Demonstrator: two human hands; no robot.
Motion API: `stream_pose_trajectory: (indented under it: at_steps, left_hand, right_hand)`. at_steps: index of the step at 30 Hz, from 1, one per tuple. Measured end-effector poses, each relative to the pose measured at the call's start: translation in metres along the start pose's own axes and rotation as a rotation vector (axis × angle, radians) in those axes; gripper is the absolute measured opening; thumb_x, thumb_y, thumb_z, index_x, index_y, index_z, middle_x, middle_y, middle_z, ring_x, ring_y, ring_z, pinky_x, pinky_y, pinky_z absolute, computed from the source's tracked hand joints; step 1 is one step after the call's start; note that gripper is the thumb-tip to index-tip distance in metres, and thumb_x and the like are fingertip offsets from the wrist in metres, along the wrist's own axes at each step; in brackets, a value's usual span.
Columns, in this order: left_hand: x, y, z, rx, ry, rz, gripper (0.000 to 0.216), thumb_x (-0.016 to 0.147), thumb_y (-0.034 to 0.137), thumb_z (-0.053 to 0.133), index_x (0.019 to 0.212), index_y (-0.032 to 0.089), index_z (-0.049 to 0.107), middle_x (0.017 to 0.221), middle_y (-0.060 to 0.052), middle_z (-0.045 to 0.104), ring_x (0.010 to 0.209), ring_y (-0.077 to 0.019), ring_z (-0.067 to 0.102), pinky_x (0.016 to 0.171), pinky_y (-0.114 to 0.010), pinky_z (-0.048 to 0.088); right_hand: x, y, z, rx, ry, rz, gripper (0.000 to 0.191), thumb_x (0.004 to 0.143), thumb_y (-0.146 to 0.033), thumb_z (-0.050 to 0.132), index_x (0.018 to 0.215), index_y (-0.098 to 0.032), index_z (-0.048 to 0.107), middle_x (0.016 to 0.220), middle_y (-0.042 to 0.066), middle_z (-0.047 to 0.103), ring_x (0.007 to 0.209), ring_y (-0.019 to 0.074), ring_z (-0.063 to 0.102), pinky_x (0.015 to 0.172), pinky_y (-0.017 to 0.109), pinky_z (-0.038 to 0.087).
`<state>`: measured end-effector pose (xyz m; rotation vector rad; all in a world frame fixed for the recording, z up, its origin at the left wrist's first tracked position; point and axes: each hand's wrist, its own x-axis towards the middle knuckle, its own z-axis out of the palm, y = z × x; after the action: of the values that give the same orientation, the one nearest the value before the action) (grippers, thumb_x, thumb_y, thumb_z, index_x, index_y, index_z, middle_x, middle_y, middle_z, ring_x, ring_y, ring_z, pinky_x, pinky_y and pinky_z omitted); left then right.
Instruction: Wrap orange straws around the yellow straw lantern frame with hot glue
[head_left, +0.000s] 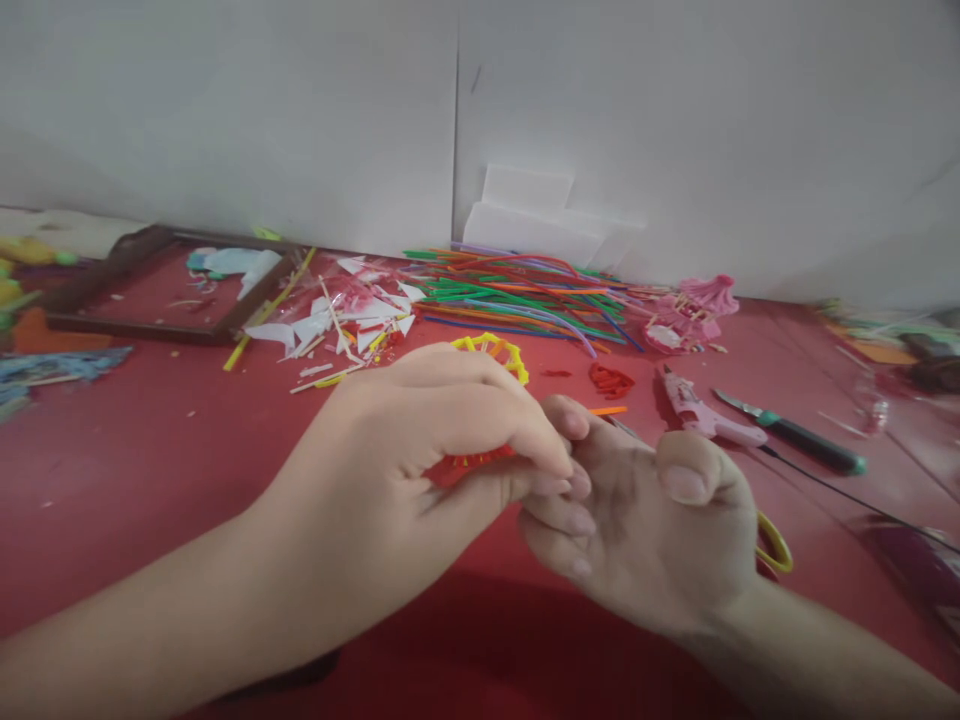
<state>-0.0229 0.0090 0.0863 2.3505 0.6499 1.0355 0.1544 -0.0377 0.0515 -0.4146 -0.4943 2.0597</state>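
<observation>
Over the red table [150, 470], your left hand [405, 450] pinches a red-and-yellow straw ring [495, 352]; your right hand [652, 530], loosely cupped, touches its fingertips. The ring looks part-built, with loose straws [517, 295] lying unused behind.

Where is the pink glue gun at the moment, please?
In the head view the pink glue gun lies on the red table, right of centre, just beyond the right hand, between the red scraps and the green-handled tool.

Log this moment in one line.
left hand: grips red piece | right hand: curled, fingertips meeting left's, over scissors | nearby: glue gun, knife, straws
</observation>
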Motion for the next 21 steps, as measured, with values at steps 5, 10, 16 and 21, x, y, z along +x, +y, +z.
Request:
stream_pose_trajectory:
  at_steps: [5,10,16,21]
  left_hand:
    - [-0.0026,0.0012,0.0044,0.027,0.083,-0.046,0.021,0.085,0.007,0.065,0.076,0.025,0.072,0.085,0.002,0.065,0.073,-0.0095,0.063,0.066,-0.019,0.056]
    - [-0.0030,-0.0006,0.0038,0.047,0.080,-0.034,0.020,0.085,0.006,0.063,0.076,0.023,0.071,0.083,0.001,0.060,0.073,-0.0080,0.060,0.068,-0.017,0.054]
    - [-0.0038,-0.0002,0.0024,0.068,0.098,-0.021,0.015,0.089,0.013,0.061,0.080,0.023,0.067,0.085,0.001,0.065,0.081,-0.0120,0.063,0.072,-0.023,0.055]
    - [-0.0060,0.0015,-0.0007,0.120,0.043,-0.008,0.007,0.093,0.018,0.062,0.096,0.024,0.064,0.090,0.005,0.075,0.085,-0.0115,0.068,0.080,-0.025,0.055]
  right_hand:
    - [0.0002,-0.0023,0.0042,-0.013,0.009,-0.023,0.030,0.050,-0.029,0.048,0.080,-0.025,0.049,0.068,-0.005,0.036,0.056,0.0111,0.028,0.050,0.023,0.032]
    - [0.0005,-0.0050,0.0049,-0.022,0.012,-0.071,0.026,0.055,-0.031,0.049,0.080,-0.025,0.045,0.067,-0.006,0.033,0.054,0.0102,0.026,0.048,0.022,0.031]
    - [0.0000,-0.0066,0.0027,0.018,-0.046,-0.112,0.025,0.057,-0.030,0.050,0.081,-0.023,0.050,0.070,-0.005,0.035,0.056,0.0102,0.027,0.048,0.021,0.031]
    - [-0.0019,-0.0060,0.0032,-0.043,-0.057,-0.105,0.026,0.057,-0.029,0.051,0.083,-0.023,0.054,0.072,-0.003,0.037,0.060,0.0111,0.029,0.055,0.022,0.034]
